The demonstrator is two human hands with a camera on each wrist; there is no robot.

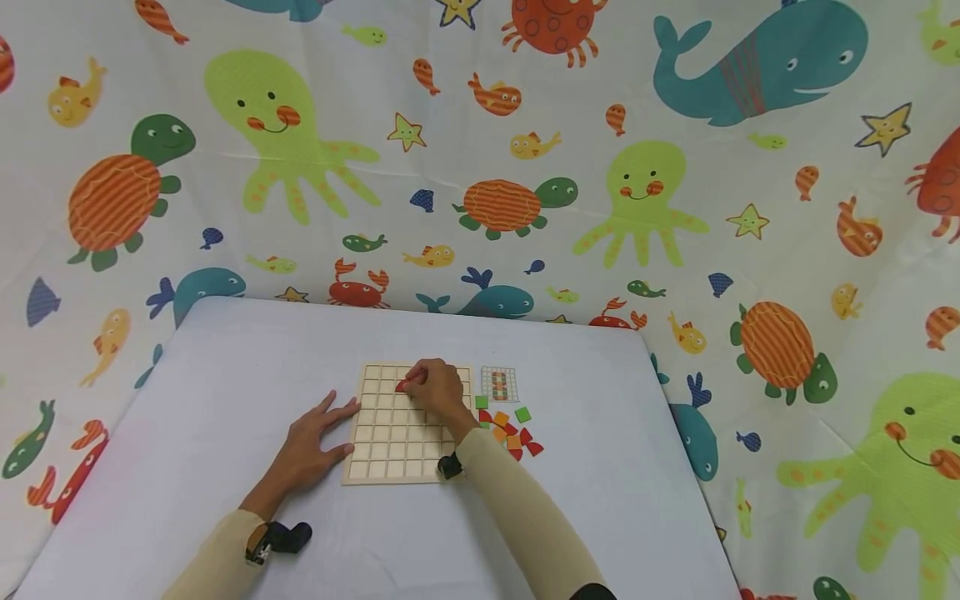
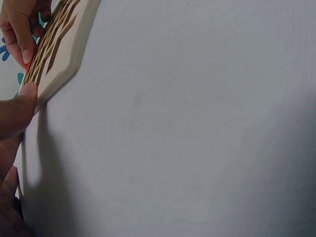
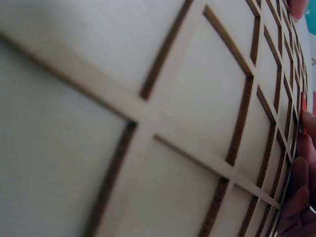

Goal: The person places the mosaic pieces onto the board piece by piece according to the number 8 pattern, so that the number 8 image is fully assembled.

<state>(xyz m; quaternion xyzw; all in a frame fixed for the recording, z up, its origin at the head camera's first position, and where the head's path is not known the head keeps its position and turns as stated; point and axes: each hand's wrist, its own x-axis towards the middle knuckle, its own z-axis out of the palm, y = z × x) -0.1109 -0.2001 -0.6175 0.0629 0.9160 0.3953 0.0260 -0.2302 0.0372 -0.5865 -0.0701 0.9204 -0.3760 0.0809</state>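
Note:
A square wooden grid board (image 1: pixel 378 454) lies on the white table, its cells framed by thin raised strips. My right hand (image 1: pixel 437 387) reaches over the board's upper part and pinches a small red tile (image 1: pixel 401 387) between thumb and fingertips, right at a cell near the top. The same red tile (image 2: pixel 30 63) shows at the far left of the left wrist view. Along the board's left edge my left hand (image 1: pixel 307 446) rests on the table, fingers spread and fingertips at the rim. My right forearm hides the board's lower right part.
Right of the board lies a loose cluster of red, orange and green tiles (image 1: pixel 512 430), some squares and some curved pieces. Above them is a small pattern card (image 1: pixel 498 384) with a printed grid. A cloth (image 1: pixel 450 275) with sea animals hangs behind the table (image 1: pixel 600 467).

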